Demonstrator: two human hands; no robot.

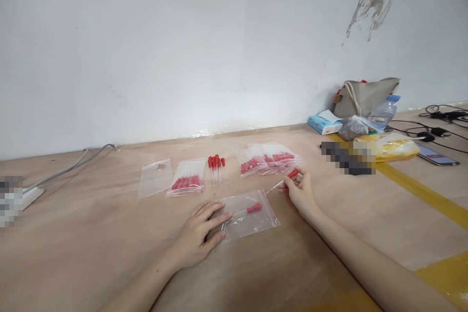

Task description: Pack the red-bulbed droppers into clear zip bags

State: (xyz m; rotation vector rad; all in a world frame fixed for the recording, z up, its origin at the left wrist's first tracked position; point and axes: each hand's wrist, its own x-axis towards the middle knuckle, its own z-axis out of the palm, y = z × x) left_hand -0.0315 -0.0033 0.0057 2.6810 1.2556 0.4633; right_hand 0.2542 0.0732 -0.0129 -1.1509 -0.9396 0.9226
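My left hand [200, 236] rests on the wooden table, its fingers pinching the open edge of a clear zip bag [252, 219] that has one red-capped dropper [248, 210] inside. My right hand [300, 192] pinches another red-capped glass dropper [283, 180] just beyond the bag's far right corner. Several loose droppers [216, 165] lie behind the bag. A filled bag [187, 179] and an empty bag [155, 178] lie to the left. A pile of filled bags [268, 158] lies right behind my right hand.
A white power strip [31, 196] with a grey cable lies at the far left. At the back right stand a grey bag [365, 95], a tissue pack [323, 122], a water bottle [383, 109], yellow packaging [395, 147], a phone [437, 156] and black cables [438, 119]. Yellow tape [420, 190] crosses the table.
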